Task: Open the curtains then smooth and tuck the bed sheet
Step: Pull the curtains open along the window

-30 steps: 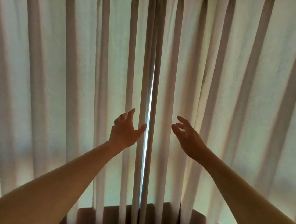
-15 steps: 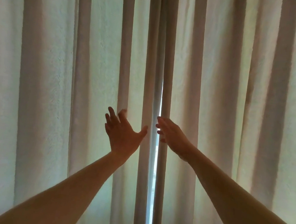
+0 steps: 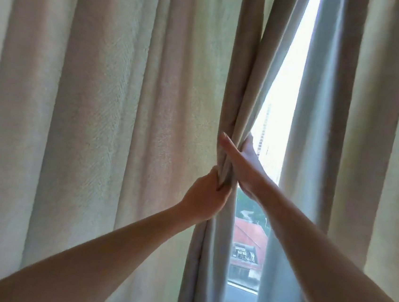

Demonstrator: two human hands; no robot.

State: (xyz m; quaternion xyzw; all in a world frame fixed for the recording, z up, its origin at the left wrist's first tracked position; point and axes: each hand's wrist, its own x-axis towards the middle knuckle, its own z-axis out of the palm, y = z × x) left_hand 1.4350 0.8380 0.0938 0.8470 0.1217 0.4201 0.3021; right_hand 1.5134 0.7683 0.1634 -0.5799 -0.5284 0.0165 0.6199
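**Mia:** Which part of the job is this?

**Dad:** The first part, opening the curtains. The left hand [image 3: 203, 200] has its fingers curled tight round the edge of the left curtain [image 3: 98, 115], a bit past the middle of the picture, toward 4 o'clock.

**Mia:** And the other hand?

**Dad:** The right hand [image 3: 243, 165] sits just above it, toward 1 o'clock. Its thumb is in front of that same edge and its fingers go behind it, so it pinches the cloth too.

**Mia:** I see outside!

**Dad:** Yes, a thin gap of window [image 3: 266, 158] shows between the left curtain and the right curtain [image 3: 354, 142] at 3 o'clock.

**Mia:** What comes next?

**Dad:** I think a long pull toward 9 o'clock, then the right curtain the other way. The bed sheet is not in sight, so that job waits.
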